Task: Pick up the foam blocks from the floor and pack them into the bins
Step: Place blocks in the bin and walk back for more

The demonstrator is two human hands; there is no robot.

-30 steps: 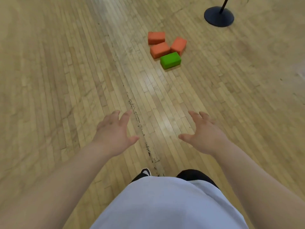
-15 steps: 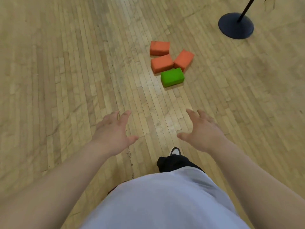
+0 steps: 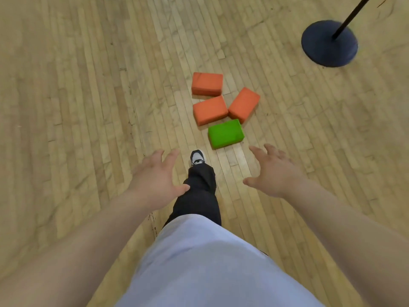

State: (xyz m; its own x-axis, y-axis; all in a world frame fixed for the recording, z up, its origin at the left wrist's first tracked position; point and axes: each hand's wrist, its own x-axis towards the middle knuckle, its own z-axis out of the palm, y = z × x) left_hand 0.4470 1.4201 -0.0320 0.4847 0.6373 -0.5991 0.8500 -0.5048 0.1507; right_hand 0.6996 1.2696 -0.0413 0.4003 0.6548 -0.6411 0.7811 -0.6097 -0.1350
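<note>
Four foam blocks (image 3: pixel 243 104) cluster on the floor (image 3: pixel 88 107), the green block (image 3: pixel 225 134) nearest, orange blocks (image 3: pixel 209 110) behind. A stride has brought them just ahead of the left hand (image 3: pixel 155 178) and right hand (image 3: pixel 274 173), both spread wide and empty; pickup looks imminent.

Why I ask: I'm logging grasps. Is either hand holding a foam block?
No, the left hand and right hand are spread empty, short of the green block.

Three foam blocks (image 3: pixel 209 109) are orange and the foam block nearest the shoe (image 3: pixel 226 134) is green. The floor (image 3: pixel 88 96) has pale wooden strips. The stand base (image 3: pixel 327 44) is dark blue. The shoe (image 3: pixel 197 157) is white and black, the trousers (image 3: pixel 200 193) black, the shirt (image 3: pixel 203 262) light lavender.
</note>
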